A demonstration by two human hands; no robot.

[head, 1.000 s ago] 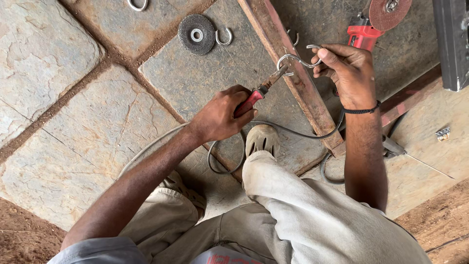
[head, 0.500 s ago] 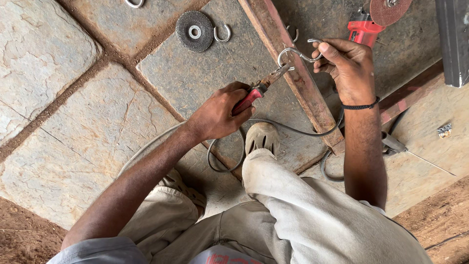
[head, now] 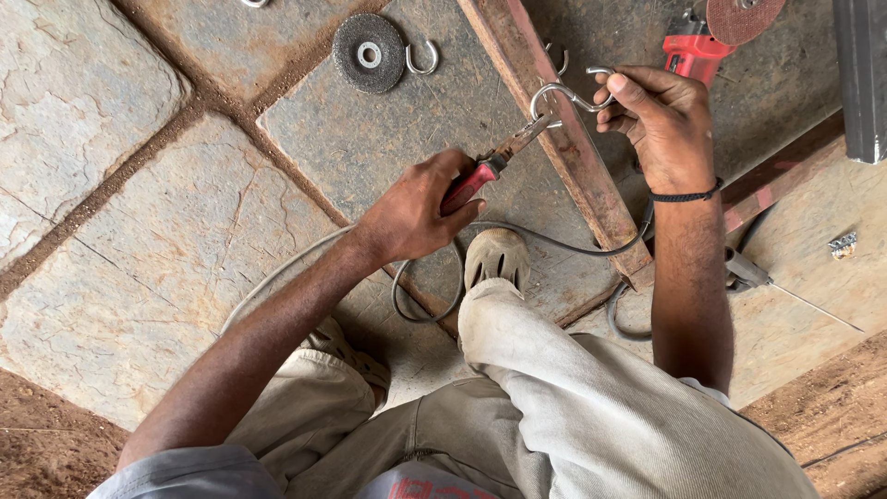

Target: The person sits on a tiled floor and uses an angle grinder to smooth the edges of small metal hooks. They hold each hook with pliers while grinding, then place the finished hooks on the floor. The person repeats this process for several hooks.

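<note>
Near the middle of the frame my left hand (head: pixel 416 211) is wrapped tight around the red handle of a pair of metal pliers (head: pixel 488 168), whose nose points up and to the right. The tip of the pliers meets a bent S-shaped hook of grey steel rod (head: pixel 564 92) in the upper middle of the frame. My right hand (head: pixel 661 120), upper right of the frame, has its fingers closed on the other end of that hook, pinching the rod between thumb and fingertips. The hook hangs just over a long rusty steel bar (head: pixel 564 148) that runs diagonally from the top of the frame down to the right. My dusty shoe (head: pixel 497 257) rests on the stone slab floor (head: pixel 120 240) just below the pliers, beside a grey cable (head: pixel 554 245). At the top, left of the bar, lie a round dark grinding disc (head: pixel 370 53) and a small loose steel hook (head: pixel 423 60) just beside it. A red angle grinder (head: pixel 702 42) sits in the upper right corner.
</note>
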